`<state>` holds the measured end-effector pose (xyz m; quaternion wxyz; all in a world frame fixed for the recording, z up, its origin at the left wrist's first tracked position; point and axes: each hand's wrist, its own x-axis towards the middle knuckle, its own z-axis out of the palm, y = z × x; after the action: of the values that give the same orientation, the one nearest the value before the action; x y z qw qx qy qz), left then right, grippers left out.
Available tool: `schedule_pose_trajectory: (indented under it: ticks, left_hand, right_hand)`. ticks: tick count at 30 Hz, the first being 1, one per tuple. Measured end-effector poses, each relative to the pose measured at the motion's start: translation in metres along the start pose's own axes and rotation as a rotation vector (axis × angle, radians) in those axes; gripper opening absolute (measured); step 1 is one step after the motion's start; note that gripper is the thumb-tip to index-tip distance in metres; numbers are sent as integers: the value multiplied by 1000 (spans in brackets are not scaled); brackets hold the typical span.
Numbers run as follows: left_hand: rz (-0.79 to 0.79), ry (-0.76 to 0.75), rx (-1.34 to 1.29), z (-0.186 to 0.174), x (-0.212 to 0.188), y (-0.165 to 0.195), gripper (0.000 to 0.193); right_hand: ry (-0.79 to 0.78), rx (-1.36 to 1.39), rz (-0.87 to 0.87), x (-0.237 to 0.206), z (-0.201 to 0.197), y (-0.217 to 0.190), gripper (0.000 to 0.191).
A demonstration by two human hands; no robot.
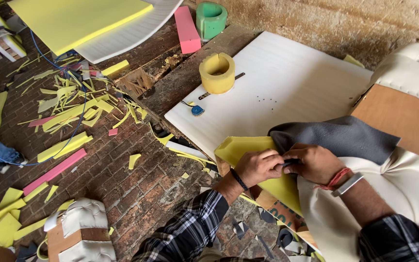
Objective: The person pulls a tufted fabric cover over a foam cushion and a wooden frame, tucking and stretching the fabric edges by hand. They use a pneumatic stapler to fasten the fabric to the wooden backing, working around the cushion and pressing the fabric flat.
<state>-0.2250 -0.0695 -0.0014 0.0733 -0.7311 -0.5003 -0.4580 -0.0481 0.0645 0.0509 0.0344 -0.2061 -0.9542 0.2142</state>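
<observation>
While foam scraps (69, 109) litter the brick floor (136, 189) at left, a yellow ring (217, 73) stands on the white worktop (287, 87). Left hand (258, 166) and right hand (316, 164) meet, fingers pinching the grey fabric (335, 136) edge over the yellow foam (248, 148), near the worktop's front edge.

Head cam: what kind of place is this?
Probably an upholstery or foam-cutting workshop. Yellow foam offcuts litter the brick floor, a foam ring sits on a white board, and both hands work grey fabric over a cream cushion.
</observation>
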Motion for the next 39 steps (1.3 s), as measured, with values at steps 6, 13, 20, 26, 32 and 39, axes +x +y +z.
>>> schedule_pose_trajectory:
  ticks: [6,13,20,26,32,39]
  left_hand:
    - [-71,23,55,0,-3,5,13]
    - [-120,70,85,-4,-2,8,12]
    - [-186,85,80,-8,-12,18,14]
    - [-116,6,139,2,-17,3,15]
    - [0,-93,125,4,-19,-11,14]
    - [47,-134,85,-16,-10,-8,21]
  right_hand:
    - [-104,276,-145,23,4,27,32]
    - [17,100,61,27,24,21,21]
    - [65,141,227,28,34,13,19]
    - [-24,169,345,32,29,8,18]
    - [-144,138,132,25,2,-4,24]
    - [-20,-91,122,13,8,-26,25]
